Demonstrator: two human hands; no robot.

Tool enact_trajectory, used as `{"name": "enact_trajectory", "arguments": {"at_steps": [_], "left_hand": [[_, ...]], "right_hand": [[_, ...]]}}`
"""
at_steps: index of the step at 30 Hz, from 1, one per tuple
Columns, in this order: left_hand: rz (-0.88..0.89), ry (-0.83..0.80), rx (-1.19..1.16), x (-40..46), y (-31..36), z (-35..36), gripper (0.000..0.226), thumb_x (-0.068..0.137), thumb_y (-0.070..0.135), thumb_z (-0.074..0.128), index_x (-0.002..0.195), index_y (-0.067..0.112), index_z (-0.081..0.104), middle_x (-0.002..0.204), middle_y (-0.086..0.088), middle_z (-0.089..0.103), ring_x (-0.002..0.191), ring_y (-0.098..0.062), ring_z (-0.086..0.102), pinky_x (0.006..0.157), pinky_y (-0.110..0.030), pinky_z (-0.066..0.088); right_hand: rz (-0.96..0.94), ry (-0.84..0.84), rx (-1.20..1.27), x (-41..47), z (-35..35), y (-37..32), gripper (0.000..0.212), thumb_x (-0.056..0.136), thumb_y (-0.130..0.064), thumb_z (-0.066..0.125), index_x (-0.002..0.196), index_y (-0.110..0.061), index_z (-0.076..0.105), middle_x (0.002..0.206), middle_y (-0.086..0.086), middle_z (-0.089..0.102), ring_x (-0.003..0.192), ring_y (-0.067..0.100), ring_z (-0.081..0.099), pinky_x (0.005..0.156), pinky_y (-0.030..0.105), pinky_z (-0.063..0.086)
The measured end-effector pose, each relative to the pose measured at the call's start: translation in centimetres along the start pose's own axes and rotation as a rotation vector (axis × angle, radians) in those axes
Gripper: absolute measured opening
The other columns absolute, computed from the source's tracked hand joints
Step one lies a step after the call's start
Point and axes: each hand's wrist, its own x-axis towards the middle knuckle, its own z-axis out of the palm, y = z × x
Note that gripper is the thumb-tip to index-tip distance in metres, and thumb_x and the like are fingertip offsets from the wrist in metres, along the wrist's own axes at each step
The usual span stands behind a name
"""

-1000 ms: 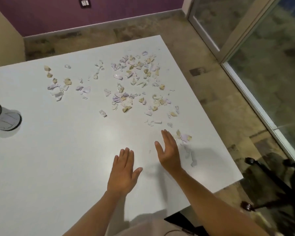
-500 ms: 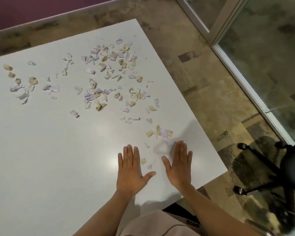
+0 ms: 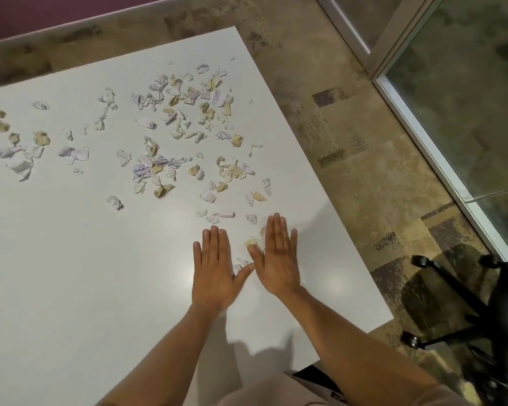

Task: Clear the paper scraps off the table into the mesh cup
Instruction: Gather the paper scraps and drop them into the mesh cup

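Paper scraps (image 3: 170, 136), torn bits in white, lilac and tan, are lying scattered across the far half of the white table (image 3: 71, 273), thickest toward its right edge, with a thinner trail running off to the left. Both hands are lying palm down on the tabletop near its right side, fingers straight and held close together, gripping nothing. The left hand (image 3: 216, 271) is resting flat with its thumb angled out toward the right hand (image 3: 276, 259), and the two thumbs are nearly meeting, or perhaps just touching; the view is too soft there to tell which. A few scraps are sitting in the wedge between the hands: a tan crumpled scrap (image 3: 251, 242) is lying just beside the right thumb, and small white slivers (image 3: 242, 262) are lying below it against the left thumb. Another scribbled scrap (image 3: 251, 218) is lying just beyond the right fingertips. An office chair base (image 3: 452, 294) with black castors is standing on the mottled floor (image 3: 335, 112) to the right, beside a glass door (image 3: 467, 83).
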Motion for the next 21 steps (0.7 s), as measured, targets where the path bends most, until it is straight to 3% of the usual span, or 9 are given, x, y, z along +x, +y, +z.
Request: {"name": "enact_trajectory", "arguments": {"at_steps": [3, 5, 8, 13, 17, 19, 21], "left_hand": [[0.127, 0.039, -0.059, 1.8, -1.4, -1.7, 0.100, 0.089, 0.073, 0.038, 0.155, 0.012, -0.005, 0.163, -0.005, -0.010, 0.150, -0.022, -0.014, 0.122, -0.044, -0.003], [0.121, 0.089, -0.123, 2.7, -2.5, -3.0, 0.098, 0.088, 0.074, 0.036, 0.156, 0.012, 0.001, 0.164, -0.004, -0.004, 0.151, -0.020, -0.011, 0.122, -0.041, -0.003], [-0.059, 0.176, -0.199, 4.4, -4.1, -4.8, 0.093, 0.089, 0.074, 0.029, 0.155, 0.010, 0.011, 0.164, -0.006, 0.001, 0.151, -0.019, -0.008, 0.122, -0.042, 0.001], [-0.280, 0.391, -0.296, 8.1, -6.8, -7.7, 0.082, 0.086, 0.066, 0.047, 0.140, 0.005, 0.040, 0.149, -0.021, 0.033, 0.142, -0.038, 0.024, 0.112, -0.055, 0.028], [-0.354, 0.289, -0.188, 10.2, -8.6, -8.1, 0.095, 0.081, 0.073, 0.039, 0.145, 0.003, 0.034, 0.152, -0.026, 0.027, 0.143, -0.042, 0.020, 0.115, -0.052, 0.021], [-0.337, 0.225, -0.122, 11.0, -8.9, -8.3, 0.089, 0.082, 0.073, 0.034, 0.143, 0.008, 0.036, 0.149, -0.023, 0.032, 0.139, -0.042, 0.025, 0.109, -0.058, 0.029], [-0.285, 0.157, -0.074, 11.5, -8.7, -8.4, 0.084, 0.086, 0.073, 0.029, 0.142, 0.011, 0.038, 0.149, -0.020, 0.033, 0.139, -0.041, 0.025, 0.108, -0.061, 0.027]], "right_hand": [[-0.043, 0.064, 0.163, 1.4, -1.3, 1.1, 0.077, 0.096, -0.062, 0.019, 0.154, -0.010, 0.011, 0.162, 0.007, 0.011, 0.150, 0.022, 0.007, 0.121, 0.039, 0.013], [0.020, 0.128, 0.215, 2.4, -2.2, 2.1, 0.078, 0.095, -0.064, 0.026, 0.152, -0.011, 0.021, 0.158, 0.009, 0.025, 0.146, 0.024, 0.022, 0.116, 0.036, 0.024], [0.090, 0.142, 0.176, 4.7, -3.3, 2.8, 0.075, 0.094, -0.060, 0.036, 0.149, -0.010, 0.029, 0.154, 0.011, 0.034, 0.142, 0.026, 0.032, 0.115, 0.037, 0.029], [0.034, 0.120, 0.158, 8.7, -4.5, 2.1, 0.075, 0.094, -0.053, 0.049, 0.149, -0.005, 0.030, 0.154, 0.013, 0.034, 0.142, 0.028, 0.032, 0.116, 0.038, 0.027], [-0.076, 0.079, 0.127, 10.7, -4.7, 1.4, 0.077, 0.094, -0.051, 0.047, 0.150, -0.004, 0.025, 0.157, 0.013, 0.026, 0.146, 0.028, 0.023, 0.120, 0.039, 0.015], [-0.143, 0.054, 0.105, 11.2, -4.8, 1.2, 0.076, 0.094, -0.052, 0.042, 0.150, -0.004, 0.024, 0.157, 0.014, 0.025, 0.147, 0.028, 0.020, 0.121, 0.039, 0.012], [-0.201, 0.014, 0.085, 11.5, -4.6, 1.2, 0.075, 0.095, -0.052, 0.039, 0.151, -0.004, 0.022, 0.158, 0.013, 0.022, 0.148, 0.025, 0.016, 0.122, 0.039, 0.008]]}}
